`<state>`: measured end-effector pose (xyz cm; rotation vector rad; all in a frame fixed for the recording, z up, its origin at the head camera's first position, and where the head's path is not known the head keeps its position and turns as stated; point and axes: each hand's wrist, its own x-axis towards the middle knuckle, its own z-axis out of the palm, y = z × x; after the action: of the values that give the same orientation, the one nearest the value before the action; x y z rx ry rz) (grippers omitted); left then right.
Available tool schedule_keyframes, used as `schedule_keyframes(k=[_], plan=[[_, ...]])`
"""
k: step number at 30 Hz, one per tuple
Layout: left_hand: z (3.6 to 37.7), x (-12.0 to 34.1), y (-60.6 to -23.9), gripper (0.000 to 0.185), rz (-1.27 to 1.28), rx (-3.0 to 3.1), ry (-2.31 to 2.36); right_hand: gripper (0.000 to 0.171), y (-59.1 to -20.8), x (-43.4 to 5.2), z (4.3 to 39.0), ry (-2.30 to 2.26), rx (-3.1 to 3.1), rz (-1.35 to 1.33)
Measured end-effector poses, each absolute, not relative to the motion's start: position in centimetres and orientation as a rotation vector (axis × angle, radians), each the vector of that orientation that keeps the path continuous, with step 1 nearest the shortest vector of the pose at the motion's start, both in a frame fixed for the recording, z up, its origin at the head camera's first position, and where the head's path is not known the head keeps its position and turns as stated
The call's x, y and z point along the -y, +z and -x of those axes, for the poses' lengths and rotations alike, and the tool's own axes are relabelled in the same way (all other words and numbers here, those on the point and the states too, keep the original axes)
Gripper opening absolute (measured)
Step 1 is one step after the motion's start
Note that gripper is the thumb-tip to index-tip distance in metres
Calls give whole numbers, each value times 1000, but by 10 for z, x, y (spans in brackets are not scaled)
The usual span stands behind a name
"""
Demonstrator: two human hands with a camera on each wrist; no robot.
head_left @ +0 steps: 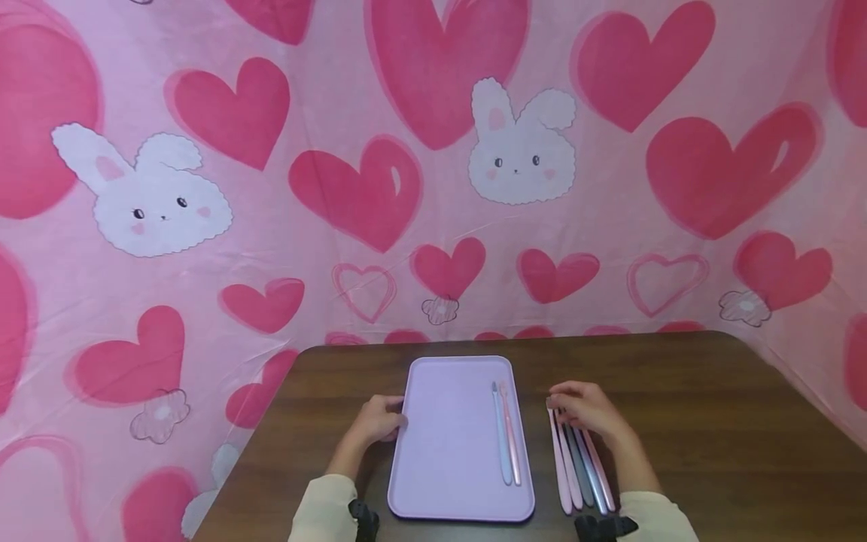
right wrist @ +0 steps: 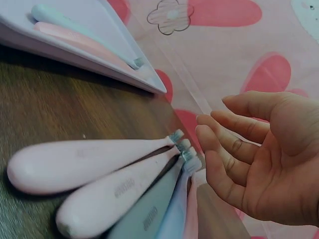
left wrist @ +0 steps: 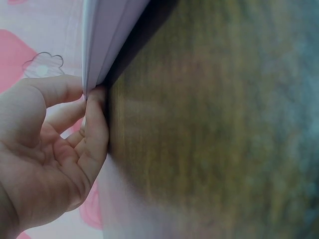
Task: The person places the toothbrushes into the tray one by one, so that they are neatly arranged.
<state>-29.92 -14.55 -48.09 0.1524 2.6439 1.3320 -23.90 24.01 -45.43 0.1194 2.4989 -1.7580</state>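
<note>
Lilac tray, head view: the tray (head_left: 447, 444) lies flat on the dark wooden table (head_left: 711, 421), long side running away from the person, right in the middle.
On the tray, head view: two toothbrushes, one blue (head_left: 501, 436) and one pink (head_left: 512, 436), lie side by side near its right rim, touching.
Left hand, head view: the left hand (head_left: 375, 421) sits at the tray's left edge, fingers curled onto the rim.
Right hand, head view: the right hand (head_left: 588, 410) hovers over the far ends of a row of toothbrushes (head_left: 581, 467) lying on the table just right of the tray.
Backdrop, head view: pink cloth (head_left: 271, 188) with hearts and rabbits rises behind the table.
Left wrist view: thumb and fingers (left wrist: 94, 124) pinch the tray's edge (left wrist: 107, 40), so that's a firm grasp on the tray, wood grain blurred alongside.
Right wrist view: five brushes fan out on the table, two pale pink, one grey, one blue, one more pink, bristle heads bunched together.
Right hand, right wrist view: the hand (right wrist: 259, 159) is released, fingers loosely bent just beside the bristle heads, gripping nothing.
Tray corner, right wrist view: the tray's corner (right wrist: 144, 79) shows at the top, with both of its brushes aboard.
</note>
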Motion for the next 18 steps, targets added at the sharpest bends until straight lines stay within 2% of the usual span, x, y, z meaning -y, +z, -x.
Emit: schedule_keyframes(k=[18], plan=[[298, 146, -480, 52, -166, -2635, 1346, 42, -457, -263, 227, -1767, -2509, -224]])
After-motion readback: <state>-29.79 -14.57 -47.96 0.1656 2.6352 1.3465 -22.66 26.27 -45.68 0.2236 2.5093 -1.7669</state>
